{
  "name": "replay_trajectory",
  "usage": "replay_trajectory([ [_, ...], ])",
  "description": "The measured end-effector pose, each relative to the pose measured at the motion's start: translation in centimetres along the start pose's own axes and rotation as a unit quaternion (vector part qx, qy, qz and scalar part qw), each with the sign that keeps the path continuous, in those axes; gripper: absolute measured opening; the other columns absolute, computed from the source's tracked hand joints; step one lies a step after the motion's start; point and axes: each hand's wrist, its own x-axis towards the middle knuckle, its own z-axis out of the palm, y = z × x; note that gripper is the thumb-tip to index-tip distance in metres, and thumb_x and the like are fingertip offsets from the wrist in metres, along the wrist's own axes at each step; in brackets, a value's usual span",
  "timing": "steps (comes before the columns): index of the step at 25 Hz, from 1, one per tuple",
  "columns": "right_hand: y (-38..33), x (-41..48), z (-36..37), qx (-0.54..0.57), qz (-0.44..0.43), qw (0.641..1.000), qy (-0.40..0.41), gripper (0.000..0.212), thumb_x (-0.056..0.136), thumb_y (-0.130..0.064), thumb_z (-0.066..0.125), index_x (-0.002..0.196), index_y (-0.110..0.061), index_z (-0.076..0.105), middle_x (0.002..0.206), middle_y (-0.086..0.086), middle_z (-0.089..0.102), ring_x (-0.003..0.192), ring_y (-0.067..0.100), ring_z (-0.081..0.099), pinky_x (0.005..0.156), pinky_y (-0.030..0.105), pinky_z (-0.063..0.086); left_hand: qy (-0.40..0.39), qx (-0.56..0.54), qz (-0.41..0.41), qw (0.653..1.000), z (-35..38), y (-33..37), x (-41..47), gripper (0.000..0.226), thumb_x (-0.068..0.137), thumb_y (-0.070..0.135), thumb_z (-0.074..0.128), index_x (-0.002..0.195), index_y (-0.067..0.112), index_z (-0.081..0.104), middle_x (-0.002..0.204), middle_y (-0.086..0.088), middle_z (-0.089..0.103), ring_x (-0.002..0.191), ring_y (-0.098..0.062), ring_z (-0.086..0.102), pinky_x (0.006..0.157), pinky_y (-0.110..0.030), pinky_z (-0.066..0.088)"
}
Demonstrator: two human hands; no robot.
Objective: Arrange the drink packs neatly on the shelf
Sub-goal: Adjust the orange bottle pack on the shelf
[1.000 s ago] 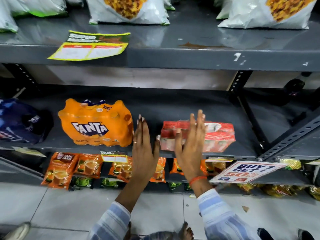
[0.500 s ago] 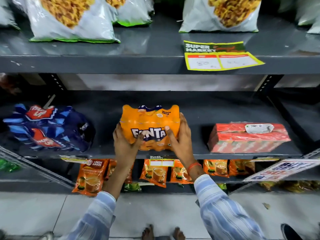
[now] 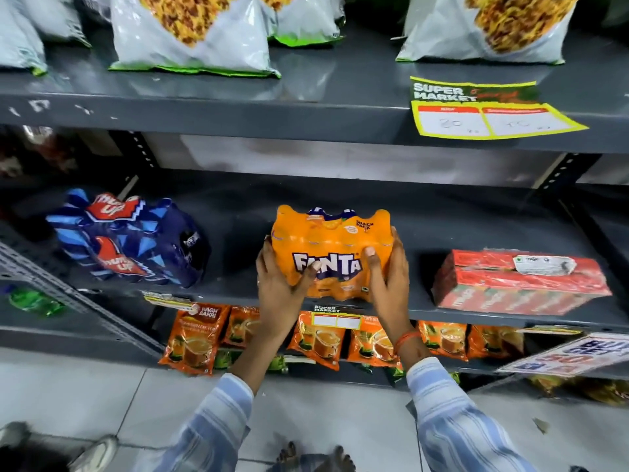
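Observation:
An orange Fanta pack [image 3: 332, 247] stands at the middle of the grey middle shelf [image 3: 418, 310], close to its front edge. My left hand [image 3: 280, 282] grips its left side with the thumb across the label. My right hand [image 3: 388, 272] grips its right side, thumb on the front. To the left a dark blue Thums Up pack [image 3: 132, 238] lies tilted on the same shelf. To the right a red drink pack [image 3: 517, 282] lies flat.
Snack bags [image 3: 190, 32] fill the upper shelf, with a yellow price tag [image 3: 490, 114] on its edge. Orange tea pouches [image 3: 194, 337] hang below the middle shelf. A slanted sale sign [image 3: 571, 356] sticks out at lower right. Another person's shoes [image 3: 92, 454] stand at bottom left.
One second ago both hands were open in front of the red pack. They moved left and took hold of the Fanta pack. The view has shifted left.

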Motion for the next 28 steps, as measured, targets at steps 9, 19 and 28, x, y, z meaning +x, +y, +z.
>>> replay_trajectory([
  [9,-9.8,-3.3,16.2,-0.038,-0.326,0.945,-0.011,0.05,0.097,-0.024,0.04,0.143,-0.009,0.03,0.154,0.011,0.028,0.145,0.022,0.023,0.119,0.035,0.02,0.236,0.154,0.113,0.953,-11.7,-4.5,4.3,0.08,0.09,0.054,0.04,0.146,0.008,0.005,0.156,-0.02,0.013,0.146,-0.029,0.006,0.12,-0.042,0.007],
  [19,-8.7,-5.0,26.7,-0.072,-0.156,0.96,-0.221,0.069,0.09,-0.032,0.058,0.147,-0.013,0.024,0.156,0.009,0.026,0.141,0.02,0.026,0.114,0.022,0.018,0.19,0.032,-0.039,0.981,-23.6,-14.0,11.0,0.089,0.078,0.054,0.058,0.146,0.021,0.011,0.15,-0.021,0.024,0.138,-0.037,0.024,0.112,-0.059,0.022],
  [28,-7.5,-4.2,23.4,-0.033,-0.115,0.969,-0.218,0.07,0.086,-0.037,0.056,0.147,-0.018,0.026,0.157,0.002,0.027,0.145,0.01,0.022,0.12,0.039,0.025,0.163,0.001,-0.067,0.984,-20.7,-12.5,8.9,0.092,0.075,0.062,0.057,0.145,0.032,0.004,0.152,-0.023,0.013,0.138,-0.046,0.014,0.11,-0.057,0.019],
])
